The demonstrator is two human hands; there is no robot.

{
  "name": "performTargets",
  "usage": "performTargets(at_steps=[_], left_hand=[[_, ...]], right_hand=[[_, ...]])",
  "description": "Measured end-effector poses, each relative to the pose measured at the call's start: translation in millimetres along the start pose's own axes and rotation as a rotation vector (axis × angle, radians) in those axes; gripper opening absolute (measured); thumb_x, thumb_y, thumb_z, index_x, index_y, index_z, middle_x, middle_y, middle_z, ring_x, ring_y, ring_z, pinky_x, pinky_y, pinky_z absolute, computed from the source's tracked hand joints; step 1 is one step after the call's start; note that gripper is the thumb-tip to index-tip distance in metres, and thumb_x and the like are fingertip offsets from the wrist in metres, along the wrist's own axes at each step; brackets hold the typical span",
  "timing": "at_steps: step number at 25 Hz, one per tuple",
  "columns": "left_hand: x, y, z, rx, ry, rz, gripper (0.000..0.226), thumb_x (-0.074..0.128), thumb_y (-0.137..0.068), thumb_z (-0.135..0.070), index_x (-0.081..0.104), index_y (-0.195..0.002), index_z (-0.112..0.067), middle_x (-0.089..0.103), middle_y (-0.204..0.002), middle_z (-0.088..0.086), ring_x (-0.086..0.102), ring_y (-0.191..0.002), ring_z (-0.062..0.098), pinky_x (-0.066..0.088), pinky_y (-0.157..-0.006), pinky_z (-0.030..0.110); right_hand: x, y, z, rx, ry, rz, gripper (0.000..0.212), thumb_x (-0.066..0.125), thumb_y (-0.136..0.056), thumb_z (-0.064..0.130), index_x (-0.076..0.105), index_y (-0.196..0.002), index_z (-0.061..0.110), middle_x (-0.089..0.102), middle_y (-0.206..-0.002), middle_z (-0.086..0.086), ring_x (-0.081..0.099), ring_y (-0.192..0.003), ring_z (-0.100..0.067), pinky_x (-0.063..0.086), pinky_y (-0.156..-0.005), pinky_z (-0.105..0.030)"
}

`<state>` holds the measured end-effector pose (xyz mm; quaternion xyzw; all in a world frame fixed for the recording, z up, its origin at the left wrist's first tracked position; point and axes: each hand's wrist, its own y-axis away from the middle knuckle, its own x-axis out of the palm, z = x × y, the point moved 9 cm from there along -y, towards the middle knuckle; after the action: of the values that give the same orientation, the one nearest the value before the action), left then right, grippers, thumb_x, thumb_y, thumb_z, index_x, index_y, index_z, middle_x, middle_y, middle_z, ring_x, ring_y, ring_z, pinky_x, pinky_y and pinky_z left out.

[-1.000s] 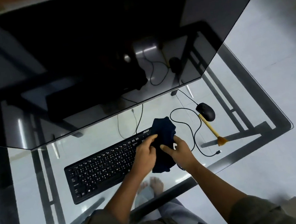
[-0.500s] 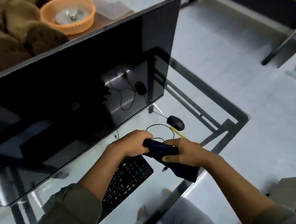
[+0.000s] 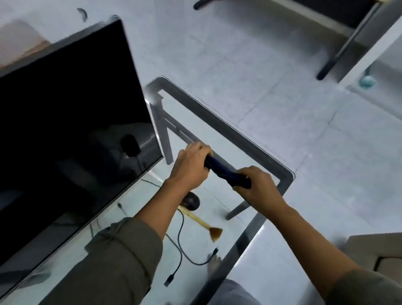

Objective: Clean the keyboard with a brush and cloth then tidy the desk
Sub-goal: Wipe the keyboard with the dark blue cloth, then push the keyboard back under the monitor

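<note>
Your left hand (image 3: 192, 169) and your right hand (image 3: 258, 187) both grip the dark navy cloth (image 3: 219, 171). The fingers of each are clenched round one end of it. The cloth is bunched into a thick roll and stretched in a short diagonal between your two fists, with the left fist farther from you and the right fist nearer. You hold it in the air over the right end of the glass desk (image 3: 244, 139), just inside the metal frame at the desk's rounded corner.

The brush (image 3: 204, 224) lies flat on the glass below your left forearm. Its pale wooden handle points away from you and its tan fan of bristles spreads toward the near edge. Just beside the handle's far end sits a dark rounded thing, probably the mouse (image 3: 191, 203), half covered by your forearm. A black cable (image 3: 180, 247) loops over the glass beside the brush and ends in a small plug near the desk's near edge.

The large monitor (image 3: 50, 126) stands on the left part of the desk, its screen dark and glossy. Through the glass your bare feet show on the pale tiled floor (image 3: 286, 69). Both olive sleeves are pushed up above the forearms.
</note>
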<state>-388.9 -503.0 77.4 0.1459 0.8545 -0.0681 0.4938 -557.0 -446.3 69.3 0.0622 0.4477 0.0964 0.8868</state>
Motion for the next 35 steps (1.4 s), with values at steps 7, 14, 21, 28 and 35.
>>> performTargets(at_steps=[7, 14, 21, 28, 35], left_hand=[[113.1, -18.6, 13.6, -0.041, -0.154, 0.236, 0.051, 0.047, -0.091, -0.021, 0.046, -0.140, -0.012, 0.036, -0.156, 0.009, 0.027, -0.147, 0.029, 0.024, -0.119, 0.045], [124.6, 15.1, 32.8, -0.061, -0.251, 0.262, 0.059, 0.029, -0.106, -0.044, 0.015, -0.158, -0.022, 0.011, -0.167, 0.004, 0.006, -0.154, 0.024, 0.010, -0.124, 0.046], [-4.6, 177.5, 110.7, -0.450, 0.218, -0.320, 0.056, 0.050, -0.100, -0.044, 0.042, -0.147, -0.015, 0.045, -0.151, 0.007, 0.038, -0.140, 0.024, 0.032, -0.115, 0.040], [-48.6, 464.2, 223.3, -0.894, 0.128, -0.522, 0.043, 0.058, -0.096, -0.040, 0.055, -0.129, -0.013, 0.060, -0.129, 0.008, 0.053, -0.121, 0.030, 0.049, -0.099, 0.049], [25.6, 670.0, 255.9, -1.513, 0.327, -0.489, 0.061, 0.062, -0.093, -0.045, 0.047, -0.135, -0.005, 0.051, -0.134, 0.022, 0.045, -0.126, 0.040, 0.042, -0.100, 0.053]], right_hand=[[97.5, -11.8, -71.4, -0.029, 0.138, 0.293, 0.050, 0.047, -0.104, 0.027, 0.039, -0.150, 0.010, 0.032, -0.160, -0.007, 0.024, -0.150, -0.025, 0.020, -0.122, -0.036], [102.4, -9.1, -64.4, 0.011, 0.107, 0.283, 0.052, 0.040, -0.106, 0.030, 0.030, -0.155, 0.016, 0.017, -0.166, -0.002, 0.007, -0.154, -0.022, 0.011, -0.125, -0.040], [140.4, 39.6, 80.2, -0.247, -0.107, 0.191, 0.031, 0.056, -0.099, 0.031, 0.059, -0.128, 0.020, 0.061, -0.125, 0.001, 0.058, -0.111, -0.013, 0.049, -0.093, -0.027], [279.2, 123.2, 175.4, -0.216, -0.169, 0.392, 0.035, 0.063, -0.096, 0.027, 0.060, -0.129, 0.015, 0.064, -0.117, -0.006, 0.063, -0.102, -0.018, 0.053, -0.091, -0.031], [310.9, 149.0, 154.2, 0.010, 0.051, 0.229, 0.047, 0.069, -0.089, 0.029, 0.055, -0.133, 0.018, 0.052, -0.129, -0.016, 0.045, -0.121, -0.041, 0.044, -0.098, -0.055]])
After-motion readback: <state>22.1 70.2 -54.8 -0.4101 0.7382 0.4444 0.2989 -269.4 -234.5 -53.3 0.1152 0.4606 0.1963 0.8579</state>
